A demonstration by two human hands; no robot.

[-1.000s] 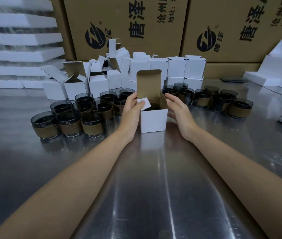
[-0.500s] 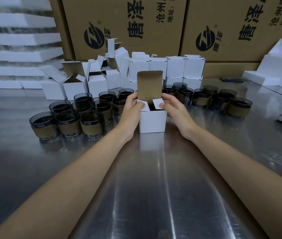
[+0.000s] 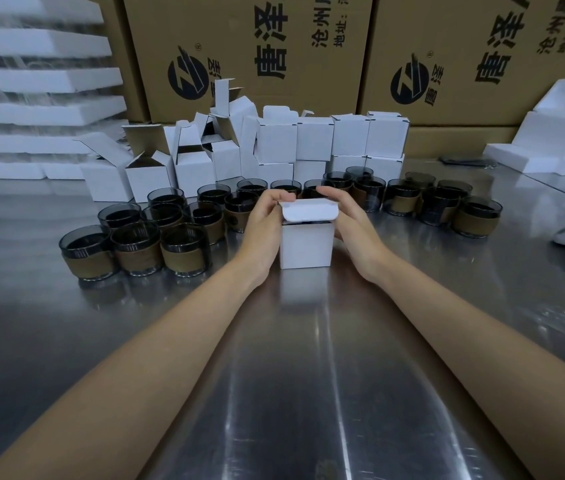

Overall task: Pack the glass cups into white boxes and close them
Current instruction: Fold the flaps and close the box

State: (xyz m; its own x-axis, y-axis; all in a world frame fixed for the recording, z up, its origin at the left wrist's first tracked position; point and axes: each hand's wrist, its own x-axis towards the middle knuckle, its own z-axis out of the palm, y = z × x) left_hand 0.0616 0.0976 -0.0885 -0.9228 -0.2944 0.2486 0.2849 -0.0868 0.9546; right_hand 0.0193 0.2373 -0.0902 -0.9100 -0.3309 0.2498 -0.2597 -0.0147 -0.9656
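Gripping the top of a small white box point(image 3: 306, 245) from both sides, with bent fingers point(image 3: 274, 197) of the left hand point(image 3: 263, 225) on the left edge and those of the right hand point(image 3: 350, 221) on the right edge. Pressing the lid point(image 3: 308, 210) down from the far side, with its tuck flap poking out over the near face, not pushed in yet. Dark gap under the flap; cannot tell what sits inside. Upright on the shiny table point(image 3: 291, 375), right between both hands, just as close to each. Next, probably, pushing that flap down and in. Farther out, glass cups point(image 3: 142, 244) left and right, open boxes point(image 3: 149, 178) far left, closed boxes point(image 3: 350, 136) far middle.
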